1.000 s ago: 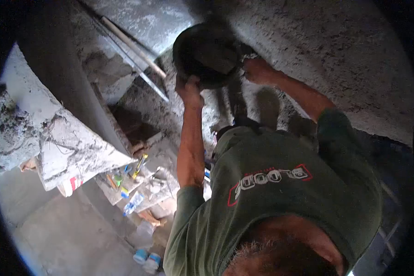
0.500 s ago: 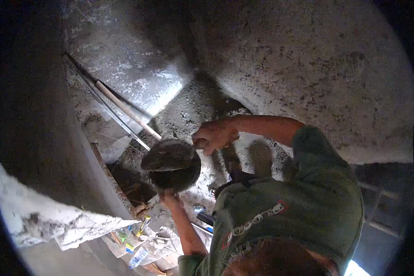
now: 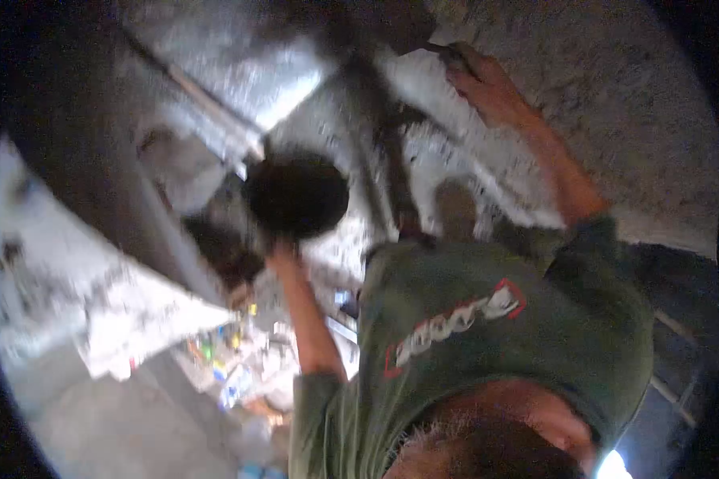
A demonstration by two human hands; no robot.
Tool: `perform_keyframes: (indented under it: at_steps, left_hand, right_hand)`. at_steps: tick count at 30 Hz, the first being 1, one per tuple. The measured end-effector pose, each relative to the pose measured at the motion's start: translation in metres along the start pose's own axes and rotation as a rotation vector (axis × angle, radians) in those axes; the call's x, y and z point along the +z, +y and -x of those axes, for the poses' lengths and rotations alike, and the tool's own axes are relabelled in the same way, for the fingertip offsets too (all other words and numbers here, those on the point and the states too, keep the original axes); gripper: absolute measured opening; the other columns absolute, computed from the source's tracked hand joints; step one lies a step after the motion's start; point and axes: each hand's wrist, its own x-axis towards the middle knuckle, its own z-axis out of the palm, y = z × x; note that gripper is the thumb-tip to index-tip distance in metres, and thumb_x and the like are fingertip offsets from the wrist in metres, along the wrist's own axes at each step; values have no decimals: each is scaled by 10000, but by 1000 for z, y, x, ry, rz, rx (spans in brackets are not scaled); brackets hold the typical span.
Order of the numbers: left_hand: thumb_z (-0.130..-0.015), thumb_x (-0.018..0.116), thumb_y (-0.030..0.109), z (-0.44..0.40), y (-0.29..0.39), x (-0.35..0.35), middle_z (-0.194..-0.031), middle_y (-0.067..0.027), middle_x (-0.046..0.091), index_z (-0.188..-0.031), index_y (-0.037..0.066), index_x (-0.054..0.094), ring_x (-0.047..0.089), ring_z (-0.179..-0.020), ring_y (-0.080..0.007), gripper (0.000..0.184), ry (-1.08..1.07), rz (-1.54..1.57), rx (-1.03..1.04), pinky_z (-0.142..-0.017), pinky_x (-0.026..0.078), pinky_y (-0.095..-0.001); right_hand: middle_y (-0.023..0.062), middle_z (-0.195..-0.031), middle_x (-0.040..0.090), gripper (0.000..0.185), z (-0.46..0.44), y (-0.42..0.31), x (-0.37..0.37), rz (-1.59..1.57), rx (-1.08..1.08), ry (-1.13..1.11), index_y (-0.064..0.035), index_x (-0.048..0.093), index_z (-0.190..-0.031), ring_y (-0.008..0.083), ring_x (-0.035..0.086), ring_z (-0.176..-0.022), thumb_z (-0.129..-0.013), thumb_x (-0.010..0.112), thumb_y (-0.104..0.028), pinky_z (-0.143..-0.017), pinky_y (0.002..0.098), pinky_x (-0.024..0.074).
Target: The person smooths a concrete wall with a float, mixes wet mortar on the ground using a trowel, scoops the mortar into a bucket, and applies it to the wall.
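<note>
Near, the shirt (image 3: 471,311); past it, left hand (image 3: 282,257) at the near rim of the dark pan (image 3: 297,195), grip clamped there as far as blur allows, fingers mostly lost under the edge; pan held out ahead of the body above the floor (image 3: 319,120), contents too dark to read; main risk here: one-handed hold on a single side, so a heavy load could twist the wrist, tip the pan and spill; farther, right hand (image 3: 494,89) raised beside the wall (image 3: 631,128), grip closed round what looks like a trowel (image 3: 407,28), its blade dark and smeared; cannot tell if it carries anything; if loaded, a quick swing or tilt could shed the load; knuckles might also scrape the rough wall if the arm drifts wide; pole (image 3: 216,100) ends just beside the pan's far-left rim, might snag it should the pan swing that way; against half a second ago: left hand keeps its place at the near rim; the pan's mouth, then part covered by the blade, now shows as one dark round; right hand, then close by the pan's right rim, now well apart, up and to the right, trowel with it; picture more blurred.
</note>
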Motion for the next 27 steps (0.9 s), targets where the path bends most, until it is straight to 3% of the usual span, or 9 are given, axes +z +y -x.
perform_keyframes:
  at_steps: [2, 3, 4, 5, 13, 16, 24, 26, 27]
  left_hand:
    - [-745, 587, 126, -62, -27, -16, -934, -65, 584, -1032, 59, 543, 540, -806, -179, 298, -121, 109, -45, -670, 450, -317]
    - [-765, 468, 43, 26, 45, 49, -1133, -115, 534, -1157, -2, 478, 511, -999, -238, 394, -15, 92, -127, -891, 375, -326]
    - [-660, 498, -61, 19, 46, 56, -1061, -101, 564, -1117, -24, 496, 537, -921, -229, 459, -247, 16, 275, -841, 414, -314]
    - [-622, 501, -73, 31, 55, 64, -1049, -96, 562, -1110, -22, 497, 535, -918, -221, 490, -327, 134, 269, -840, 413, -308]
    - [-569, 486, -115, 75, 69, 86, -1030, -94, 553, -1103, -27, 482, 523, -932, -204, 541, -527, 145, 310, -848, 392, -284]
    - [-571, 479, -111, 86, 67, 81, -1047, -101, 551, -1119, -36, 472, 522, -945, -207, 553, -573, 61, 306, -860, 381, -282]
    - [-597, 518, -45, 124, 61, 113, -992, -91, 572, -1067, -29, 507, 544, -872, -201, 470, -706, -12, 653, -825, 411, -300]
    - [-629, 536, 7, 119, 42, 123, -999, -100, 573, -1064, -51, 506, 533, -902, -193, 440, -640, -228, 816, -841, 398, -295]
    - [-629, 536, 7, 118, 35, 128, -999, -100, 573, -1064, -51, 506, 533, -902, -193, 440, -643, -228, 820, -841, 398, -295]
  right_hand:
    - [169, -716, 556, 361, 28, -28, 59, 470, -203, -345, -11, 479, -1082, 306, 586, -758, -769, 550, -177, -669, 397, 476]
    - [169, -716, 556, 361, 35, -31, 87, 438, -204, -373, -11, 479, -1082, 306, 586, -758, -769, 550, -177, -669, 397, 476]
    - [177, -737, 567, 362, 37, -30, 110, 708, -350, -429, -19, 483, -1090, 311, 588, -764, -766, 549, -166, -678, 406, 478]
    - [185, -758, 579, 364, 38, -32, 124, 993, -490, -468, -26, 488, -1097, 316, 591, -769, -762, 548, -154, -687, 414, 481]
    - [143, -852, 583, 117, 92, -49, 190, 983, -758, -310, -55, 608, -808, 268, 613, -770, -714, 541, -74, -671, 389, 502]
    - [142, -865, 579, 113, 98, -71, 167, 991, -318, -202, -66, 615, -802, 267, 604, -772, -706, 572, -110, -640, 383, 501]
    - [173, -800, 568, 177, 106, 19, 134, 1030, -528, -6, -61, 597, -886, 283, 600, -684, -752, 564, -173, -614, 390, 489]
    - [149, -665, 556, 239, 99, 30, 156, 627, 141, -385, -32, 560, -913, 230, 580, -583, -789, 544, -235, -504, 369, 467]
    - [149, -665, 556, 239, 100, 26, 152, 626, 141, -380, -32, 560, -913, 230, 580, -583, -789, 544, -235, -504, 369, 467]
